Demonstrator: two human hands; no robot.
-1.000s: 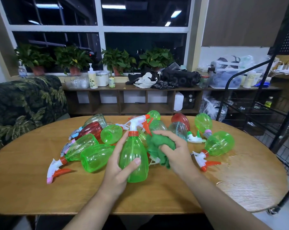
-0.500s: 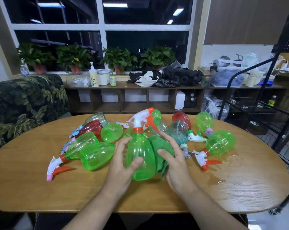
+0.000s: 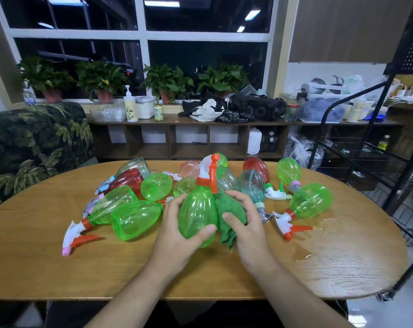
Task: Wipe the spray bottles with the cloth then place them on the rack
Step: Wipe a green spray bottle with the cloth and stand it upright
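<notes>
**Wipe has slid down the bottle's right flank**

Room: dark window (image 3: 139, 31) with potted plants (image 3: 101, 76) on the sill, and an oval wooden bench (image 3: 47, 268) in front of us. Across its left and middle, a heap of spray bottles (image 3: 134, 218) lies on its sides.

Our left hand (image 3: 177, 235) grips the green spray bottle (image 3: 197, 214) upright above the bench, fingers behind it and thumb across the lower front. Since a second ago the bottle has turned: its white nozzle pointed left then, and now the orange trigger hangs toward the right.

The green cloth (image 3: 229, 216) has gone from the bottle's shoulder down to its right flank. It is bunched in our right hand (image 3: 250, 226), which pinches it against the plastic. We judge the wipe to be partway through this one bottle, working round as it turns.

Right of the hands, a wet patch (image 3: 319, 235) shines on the bench. The black rack (image 3: 366, 147) stands far right, well apart. We cannot tell whether any wiped bottle is on it.
</notes>
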